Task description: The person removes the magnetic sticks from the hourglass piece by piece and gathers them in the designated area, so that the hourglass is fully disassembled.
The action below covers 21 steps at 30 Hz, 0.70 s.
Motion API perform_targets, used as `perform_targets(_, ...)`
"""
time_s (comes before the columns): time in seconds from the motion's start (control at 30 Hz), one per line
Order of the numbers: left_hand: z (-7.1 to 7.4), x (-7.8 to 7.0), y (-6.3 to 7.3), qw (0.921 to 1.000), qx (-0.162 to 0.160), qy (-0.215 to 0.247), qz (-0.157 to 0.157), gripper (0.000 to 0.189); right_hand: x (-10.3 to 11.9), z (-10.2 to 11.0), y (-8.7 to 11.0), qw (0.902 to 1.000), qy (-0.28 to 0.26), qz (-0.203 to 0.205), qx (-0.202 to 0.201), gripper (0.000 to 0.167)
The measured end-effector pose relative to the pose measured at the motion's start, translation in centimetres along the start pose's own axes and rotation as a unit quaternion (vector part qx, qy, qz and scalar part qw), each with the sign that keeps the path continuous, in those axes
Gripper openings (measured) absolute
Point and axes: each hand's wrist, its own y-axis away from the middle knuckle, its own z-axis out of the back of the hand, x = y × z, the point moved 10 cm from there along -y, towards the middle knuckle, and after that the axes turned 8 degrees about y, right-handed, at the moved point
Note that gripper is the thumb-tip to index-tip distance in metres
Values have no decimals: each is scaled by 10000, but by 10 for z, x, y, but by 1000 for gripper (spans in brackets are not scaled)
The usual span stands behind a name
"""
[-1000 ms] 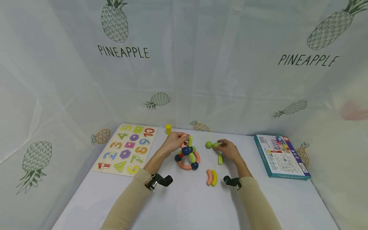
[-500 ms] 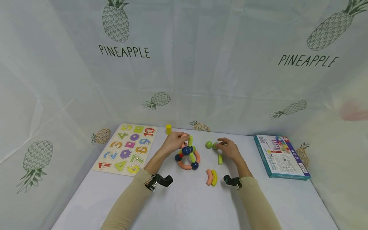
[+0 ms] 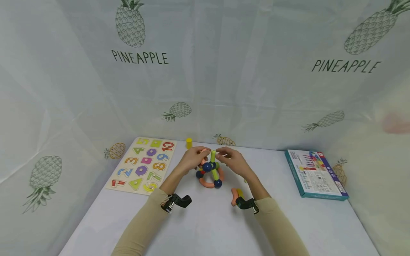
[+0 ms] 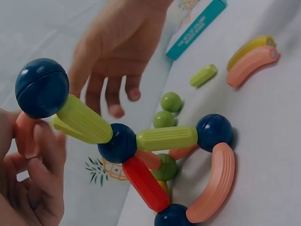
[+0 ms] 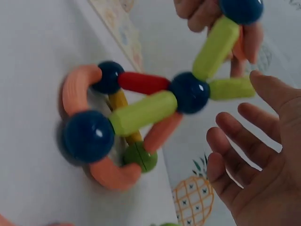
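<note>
A magnetic stick-and-ball model stands mid-table, its ring made of salmon curved rods (image 4: 214, 186) and balls. Above the ring, a red rod (image 5: 143, 82) and a light green rod (image 4: 167, 138) meet at a blue ball (image 5: 189, 92). Two more green rods branch upward from that ball, one ending in another blue ball (image 4: 42, 87). My left hand (image 3: 192, 157) grips a salmon rod (image 4: 27, 134) under this upper ball. Beside the model, my right hand (image 3: 235, 161) has its fingers spread and loosely bent, holding nothing, its thumb tip right at the end of a green rod (image 5: 233, 88).
Two green balls (image 4: 171, 101) and a short green rod (image 4: 203, 75) lie right of the model. Nearer are loose curved rods, salmon (image 3: 234, 197) and yellow (image 4: 249, 49). A number puzzle board (image 3: 110, 185) lies left, a yellow cylinder (image 3: 189, 143) behind, a flat box (image 3: 315, 174) right.
My right hand has left the green balls and moved left to the upright green rod on the model. The left hand keeps its grip in the same place.
</note>
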Motion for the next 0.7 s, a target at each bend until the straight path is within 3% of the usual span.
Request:
perform_targets(0.27, -5, 8, 0, 9977, 341, 574, 122, 40, 11, -20, -2, 9994, 308, 144, 76, 27)
perform_targets(0.5, -6, 15, 1, 9880, 675, 1355, 301, 44, 9, -20, -2, 9993, 310, 180, -65, 25)
perform_targets(0.7, -1, 19, 2, 9819, 637, 1721, 473, 47, 5, -20, -1, 9996, 211, 100, -183, 22)
